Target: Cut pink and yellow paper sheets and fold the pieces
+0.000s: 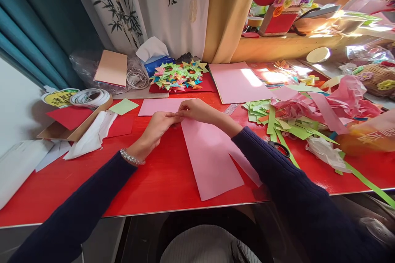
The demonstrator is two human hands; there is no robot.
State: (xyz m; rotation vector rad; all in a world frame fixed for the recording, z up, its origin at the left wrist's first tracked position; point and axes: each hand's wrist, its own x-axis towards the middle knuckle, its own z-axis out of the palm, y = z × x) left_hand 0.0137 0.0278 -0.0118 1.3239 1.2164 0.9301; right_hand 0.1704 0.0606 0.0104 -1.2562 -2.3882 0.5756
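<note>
The left hand and right hand are held narrow at the far end of the pink paper sheet; whether anything is pinched cannot be told. Fine fingertip work seems in hand; steadiness is called for. The front edge of the desk is neared by the sheet; rightward room is limited by green paper strips.

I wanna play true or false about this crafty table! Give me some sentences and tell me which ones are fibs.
1. The bare left hand has a silvery beaded bracelet at its wrist. True.
2. The two hands are far apart. False: the bare right hand is close beside the left.
3. A light-green paper square lies left of the multicoloured folded-paper pieces. True.
4. The glossy table is blue. False: the glossy table is red.
5. A large pink paper sheet lies on it. True.
</note>
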